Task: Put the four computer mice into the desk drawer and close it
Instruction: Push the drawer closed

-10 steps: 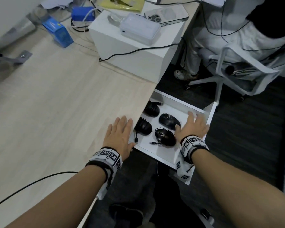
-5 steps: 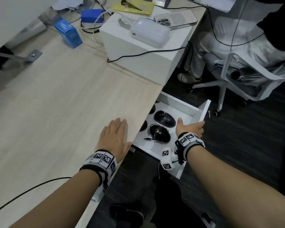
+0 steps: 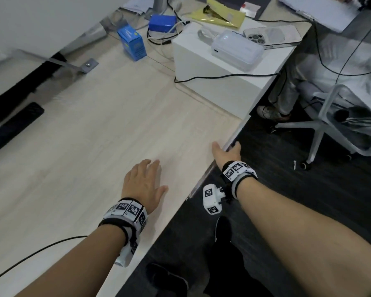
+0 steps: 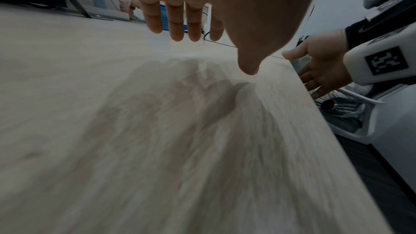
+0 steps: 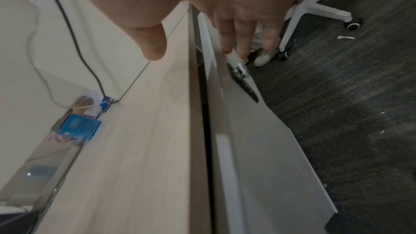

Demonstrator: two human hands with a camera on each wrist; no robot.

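Note:
The white desk drawer (image 5: 258,140) sits pushed in under the light wood desk (image 3: 94,136), with only a thin dark gap along its front. The mice are hidden inside it. My right hand (image 3: 226,154) lies at the desk edge, its straight fingers (image 5: 238,33) flat against the drawer front near the metal lock (image 5: 241,72) and its thumb over the desk top. My left hand (image 3: 144,183) is spread open, palm down, just over the desk; its fingers (image 4: 180,20) are straight and hold nothing.
A white box (image 3: 223,82) at the back right of the desk carries a phone (image 3: 272,36) and a white case. A blue carton (image 3: 133,43) stands behind. A black cable (image 3: 41,249) crosses the near desk. An office chair (image 3: 330,116) and a seated person's shoe (image 3: 270,112) are on the right.
The drawer went from open to pushed in, and the mice passed out of sight. My right hand moved with the drawer front to the desk edge. The left hand stayed over the desk.

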